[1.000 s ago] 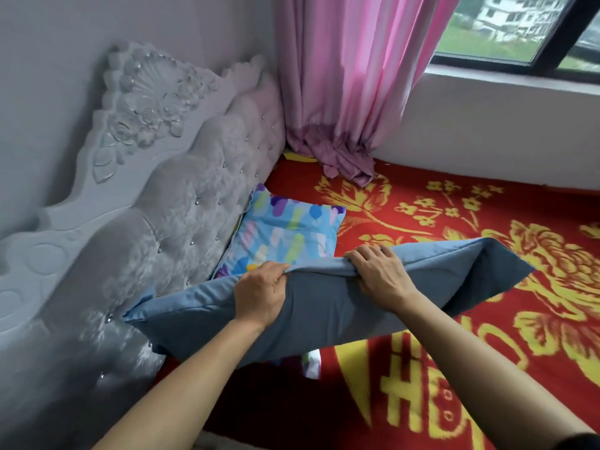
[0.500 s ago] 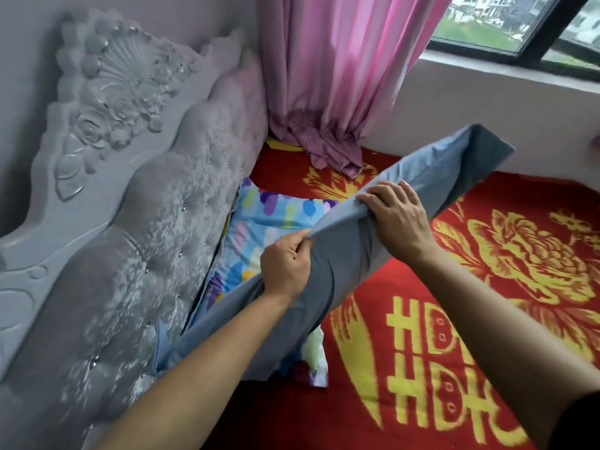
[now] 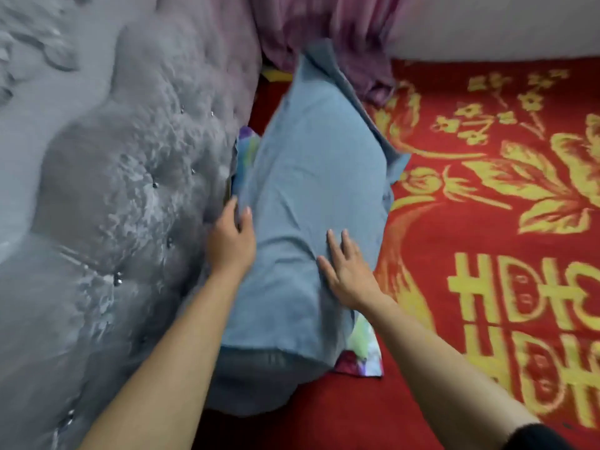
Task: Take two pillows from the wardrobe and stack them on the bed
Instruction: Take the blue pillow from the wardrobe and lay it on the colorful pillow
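Observation:
A plain blue pillow (image 3: 311,190) lies lengthwise on the bed along the headboard, on top of a colourful patterned pillow (image 3: 362,352). Only the patterned pillow's corners show, at the near right and at the far left edge. My left hand (image 3: 232,237) rests at the blue pillow's left edge, fingers curled against the fabric; whether it still grips is unclear. My right hand (image 3: 345,269) lies flat on the pillow's right side with fingers spread. The frame is blurred by motion.
A grey tufted headboard (image 3: 113,206) runs along the left. The bed carries a red blanket (image 3: 487,222) with yellow flowers and characters. A pink curtain (image 3: 324,37) hangs down to the bed at the far end, beside a pale wall.
The blue pillow was held raised and tilted in both hands; now it lies flat on the patterned pillow. My right hand has let go and opened flat. The view has dropped lower.

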A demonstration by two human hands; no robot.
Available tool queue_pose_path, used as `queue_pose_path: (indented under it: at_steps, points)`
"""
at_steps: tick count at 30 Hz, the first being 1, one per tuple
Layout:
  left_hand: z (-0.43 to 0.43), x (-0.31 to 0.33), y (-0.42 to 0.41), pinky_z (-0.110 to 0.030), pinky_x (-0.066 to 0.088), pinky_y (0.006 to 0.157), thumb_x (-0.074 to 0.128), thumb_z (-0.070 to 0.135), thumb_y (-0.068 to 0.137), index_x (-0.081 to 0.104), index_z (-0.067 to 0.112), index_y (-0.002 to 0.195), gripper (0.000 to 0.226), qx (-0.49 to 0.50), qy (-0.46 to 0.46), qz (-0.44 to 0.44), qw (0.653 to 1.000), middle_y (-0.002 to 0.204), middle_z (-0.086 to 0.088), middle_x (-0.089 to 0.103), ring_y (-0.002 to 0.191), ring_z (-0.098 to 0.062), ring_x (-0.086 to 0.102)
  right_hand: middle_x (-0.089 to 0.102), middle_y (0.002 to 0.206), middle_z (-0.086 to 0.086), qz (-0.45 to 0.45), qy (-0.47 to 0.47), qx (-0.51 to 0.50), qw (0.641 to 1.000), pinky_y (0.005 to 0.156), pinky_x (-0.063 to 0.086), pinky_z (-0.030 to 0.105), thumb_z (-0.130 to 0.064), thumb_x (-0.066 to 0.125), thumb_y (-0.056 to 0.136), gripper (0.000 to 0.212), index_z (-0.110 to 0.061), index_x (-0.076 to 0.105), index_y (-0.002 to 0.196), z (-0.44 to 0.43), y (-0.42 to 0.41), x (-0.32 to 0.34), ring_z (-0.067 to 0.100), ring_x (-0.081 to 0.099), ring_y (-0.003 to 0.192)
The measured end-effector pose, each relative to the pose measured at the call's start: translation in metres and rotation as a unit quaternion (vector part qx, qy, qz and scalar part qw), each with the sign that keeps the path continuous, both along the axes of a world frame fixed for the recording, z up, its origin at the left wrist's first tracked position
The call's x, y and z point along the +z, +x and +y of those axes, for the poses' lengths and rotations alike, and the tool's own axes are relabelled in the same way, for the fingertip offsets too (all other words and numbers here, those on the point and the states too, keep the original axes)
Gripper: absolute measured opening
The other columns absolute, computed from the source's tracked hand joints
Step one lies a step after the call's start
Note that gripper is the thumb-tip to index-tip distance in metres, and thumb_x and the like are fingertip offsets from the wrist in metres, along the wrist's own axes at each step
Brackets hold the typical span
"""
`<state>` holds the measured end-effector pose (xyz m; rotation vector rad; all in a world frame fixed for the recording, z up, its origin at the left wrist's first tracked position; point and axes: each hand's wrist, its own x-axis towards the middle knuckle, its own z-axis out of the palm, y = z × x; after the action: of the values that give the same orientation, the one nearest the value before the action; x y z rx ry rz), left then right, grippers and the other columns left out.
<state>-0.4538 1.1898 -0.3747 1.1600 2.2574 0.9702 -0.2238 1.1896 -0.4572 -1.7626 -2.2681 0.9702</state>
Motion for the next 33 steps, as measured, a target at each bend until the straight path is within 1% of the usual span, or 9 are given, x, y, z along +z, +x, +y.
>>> queue_pose_path:
  at_steps: [6,10,14,19,23,26,29,31,33]
  points:
    - [-0.034,-0.099,-0.036,-0.052,0.009,0.121,0.036,0.055,0.097,0.026,0.026,0.153,0.063,-0.124,-0.223,0.223,0.941,0.163,-0.014,0.015,0.150,-0.030,0.013,0.012,0.166,0.012,0.001,0.136,0.013,0.991,0.125,0.008,0.047,-0.063,0.032,0.096,0.068,-0.029,0.026,0.155,-0.037,-0.039,-0.063,0.028,0.008,0.154]
    - [-0.058,-0.132,-0.028,-0.053,0.005,0.120,0.027,0.056,0.098,0.025,0.024,0.153,0.063,-0.143,-0.160,0.322,0.922,0.162,-0.014,0.017,0.150,-0.031,0.012,0.003,0.166,0.015,0.060,0.066,-0.245,0.966,0.122,-0.007,0.041,-0.074,0.045,0.085,0.092,-0.023,0.017,0.156,-0.050,-0.042,-0.068,0.026,0.002,0.154]
    - [-0.049,-0.129,-0.029,-0.053,0.015,0.119,0.033,0.051,0.099,0.037,0.020,0.148,0.058,-0.114,-0.117,0.329,0.930,0.156,-0.013,0.034,0.145,-0.030,0.028,0.017,0.165,0.011,0.212,-0.090,-0.429,0.873,0.124,0.014,0.038,-0.075,0.053,0.080,0.108,-0.014,0.009,0.158,-0.055,-0.028,-0.075,0.023,0.018,0.152]
    - [-0.030,-0.110,-0.059,-0.057,0.025,0.109,0.045,0.054,0.094,0.049,0.020,0.139,0.057,-0.003,-0.118,0.311,0.943,0.149,-0.015,0.045,0.130,-0.037,0.045,0.062,0.135,-0.001,0.257,-0.172,-0.491,0.815,0.112,0.042,0.039,-0.083,0.076,0.048,0.114,-0.016,0.053,0.138,-0.032,-0.014,-0.064,0.020,0.059,0.124]
    - [-0.024,-0.100,-0.057,-0.045,0.046,0.079,0.049,0.043,0.094,0.068,0.018,0.111,0.035,0.043,-0.126,0.250,0.959,0.111,-0.019,0.069,0.096,-0.044,0.060,0.072,0.112,-0.006,0.264,-0.078,-0.410,0.870,0.098,0.052,0.039,-0.073,0.078,0.058,0.080,-0.019,0.067,0.116,-0.015,-0.019,-0.042,0.016,0.067,0.108]
    - [-0.026,-0.090,-0.045,-0.039,0.040,0.062,0.045,0.037,0.099,0.071,0.015,0.102,0.034,0.109,-0.042,0.218,0.969,0.093,-0.021,0.072,0.084,-0.045,0.062,0.070,0.106,0.002,0.211,0.090,-0.353,0.907,0.085,0.047,0.026,-0.062,0.072,0.074,0.062,-0.014,0.066,0.111,-0.002,-0.023,-0.018,0.019,0.066,0.101]
    - [-0.030,-0.086,-0.035,-0.036,0.029,0.062,0.045,0.042,0.099,0.072,0.015,0.107,0.040,0.197,0.019,0.212,0.957,0.095,-0.017,0.074,0.087,-0.039,0.063,0.062,0.092,0.005,0.199,0.215,-0.337,0.895,0.071,0.034,0.018,-0.061,0.072,0.075,0.058,-0.010,0.063,0.100,0.015,-0.015,0.002,0.015,0.057,0.084]
    - [-0.035,-0.093,-0.027,-0.032,0.024,0.060,0.045,0.041,0.099,0.072,0.013,0.100,0.039,0.213,0.049,0.192,0.957,0.089,-0.017,0.073,0.081,-0.039,0.062,0.055,0.091,0.000,0.179,0.210,-0.342,0.898,0.071,0.032,0.018,-0.070,0.070,0.070,0.065,-0.012,0.061,0.098,0.027,-0.006,0.003,0.014,0.053,0.084]
    - [-0.041,-0.108,-0.018,-0.036,0.033,0.064,0.043,0.037,0.099,0.068,0.012,0.102,0.036,0.175,-0.001,0.169,0.970,0.101,-0.019,0.071,0.092,-0.041,0.061,0.054,0.114,0.005,0.102,0.119,-0.330,0.931,0.089,0.038,0.025,-0.076,0.066,0.070,0.087,-0.013,0.053,0.129,0.034,0.005,-0.009,0.022,0.053,0.110]
